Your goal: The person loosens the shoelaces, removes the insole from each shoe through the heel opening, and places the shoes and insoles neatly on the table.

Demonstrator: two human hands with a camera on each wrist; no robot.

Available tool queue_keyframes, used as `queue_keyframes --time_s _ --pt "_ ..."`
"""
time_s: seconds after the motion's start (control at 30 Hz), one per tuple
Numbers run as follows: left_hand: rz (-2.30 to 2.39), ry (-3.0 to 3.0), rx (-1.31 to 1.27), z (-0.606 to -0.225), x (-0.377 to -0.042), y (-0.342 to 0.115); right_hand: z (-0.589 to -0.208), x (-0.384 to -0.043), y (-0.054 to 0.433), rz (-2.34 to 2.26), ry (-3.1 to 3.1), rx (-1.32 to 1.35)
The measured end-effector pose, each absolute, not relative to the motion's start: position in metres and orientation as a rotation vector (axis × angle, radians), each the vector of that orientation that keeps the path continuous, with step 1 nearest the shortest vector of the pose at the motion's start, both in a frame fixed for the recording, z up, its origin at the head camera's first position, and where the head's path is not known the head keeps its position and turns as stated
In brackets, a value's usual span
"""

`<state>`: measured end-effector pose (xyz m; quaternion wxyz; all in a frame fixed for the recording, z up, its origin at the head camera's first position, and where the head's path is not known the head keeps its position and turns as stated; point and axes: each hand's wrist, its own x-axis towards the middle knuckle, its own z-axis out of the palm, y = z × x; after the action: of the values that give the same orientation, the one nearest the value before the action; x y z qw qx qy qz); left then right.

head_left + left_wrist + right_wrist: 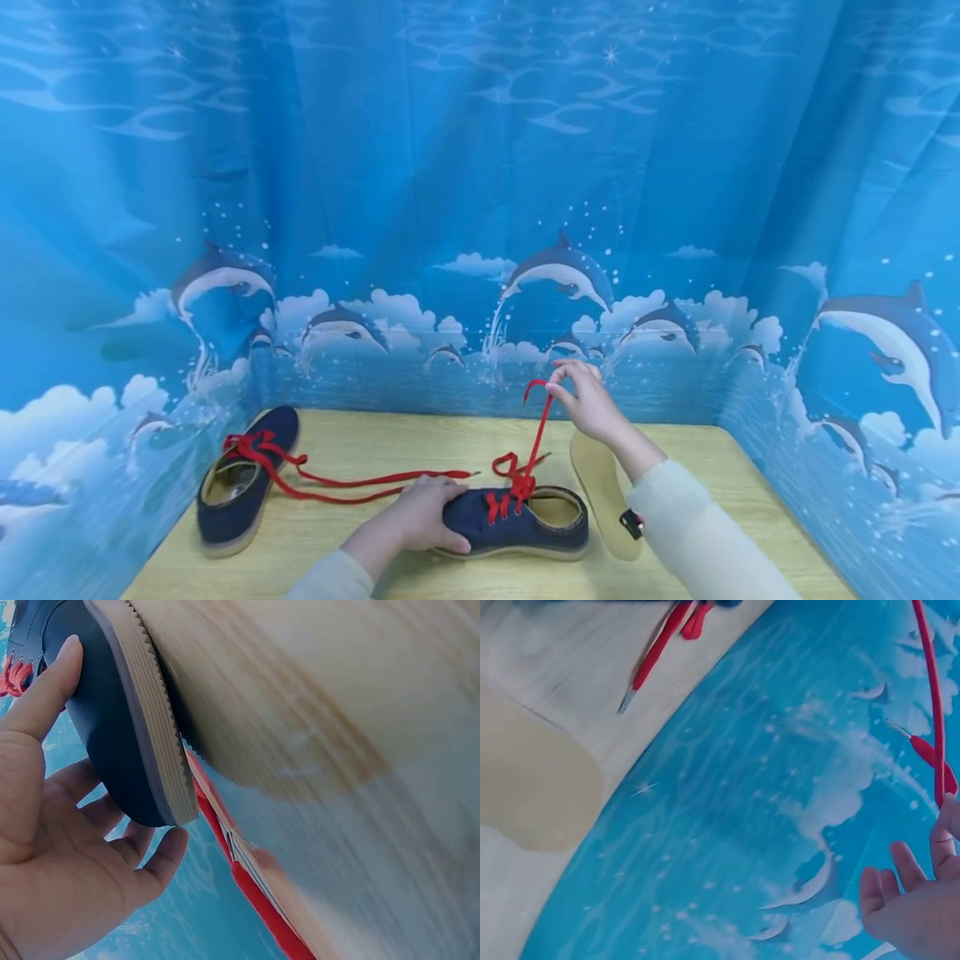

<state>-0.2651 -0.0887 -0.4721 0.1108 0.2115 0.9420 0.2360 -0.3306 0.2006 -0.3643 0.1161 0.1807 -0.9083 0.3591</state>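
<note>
A navy canvas shoe [517,537] with red lacing lies on the table, its toe to the left. My left hand [423,512] grips it around the toe; in the left wrist view the thumb lies on the upper and the fingertips reach the sole edge. Above the shoe, my right hand [588,404] pinches a red shoelace [542,429] between thumb and forefinger. This lace runs taut up from a bunched red knot [522,485], and its short tipped end hangs past the fingers. The lace's other tip [628,700] lies behind the shoe.
A second navy shoe [232,521] stands at the left, its long red laces [352,482] trailing toward my left hand. A beige insole [592,475] lies on the table under my right forearm. A blue dolphin-print curtain [465,208] encloses the table's back and sides.
</note>
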Motion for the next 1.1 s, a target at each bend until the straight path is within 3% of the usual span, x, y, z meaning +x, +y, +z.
queue_keyframes --time_s 0.6,1.1 --pt "0.699 2.768 0.615 -0.474 -0.266 -0.086 -0.431 -0.350 0.227 0.991 -2.813 0.247" --pt "0.718 2.777 0.630 -0.474 -0.264 -0.090 -0.459 -0.340 0.222 0.940 -2.789 0.273"
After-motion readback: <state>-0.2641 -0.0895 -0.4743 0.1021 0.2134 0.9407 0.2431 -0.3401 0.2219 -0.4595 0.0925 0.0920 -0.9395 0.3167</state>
